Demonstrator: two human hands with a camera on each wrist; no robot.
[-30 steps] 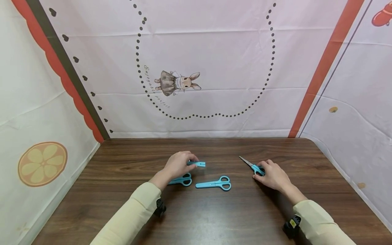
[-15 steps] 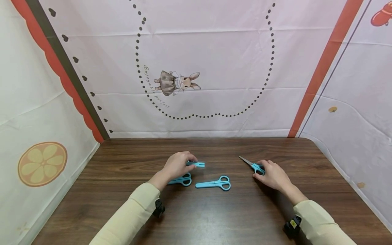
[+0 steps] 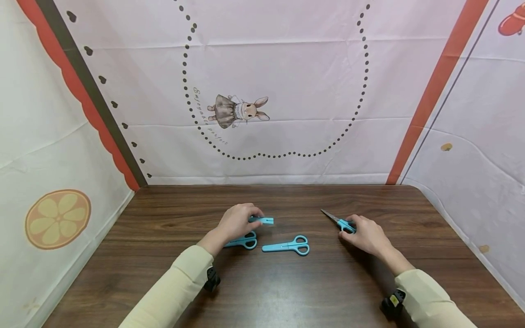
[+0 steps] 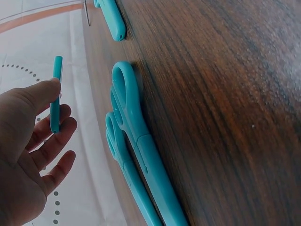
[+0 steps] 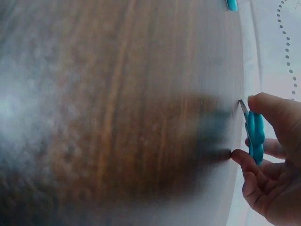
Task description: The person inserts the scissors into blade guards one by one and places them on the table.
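Three teal scissors (image 3: pixel 287 246), one blade cover (image 3: pixel 262 220).

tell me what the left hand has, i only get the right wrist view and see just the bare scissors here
Observer: The left hand pinches a teal blade cover, with no scissors in it.
Operator: anything else on the table
Observer: Two more teal scissors, both with covers on. One capped pair lies mid-table, between the hands.
Operator: and the other
Observer: The second capped pair lies flat right beside the left hand, partly behind it in the head view.
Operator: which way do my scissors point
Observer: The bare scissors in the right hand point their blades away from the person and toward the left, low over the table.
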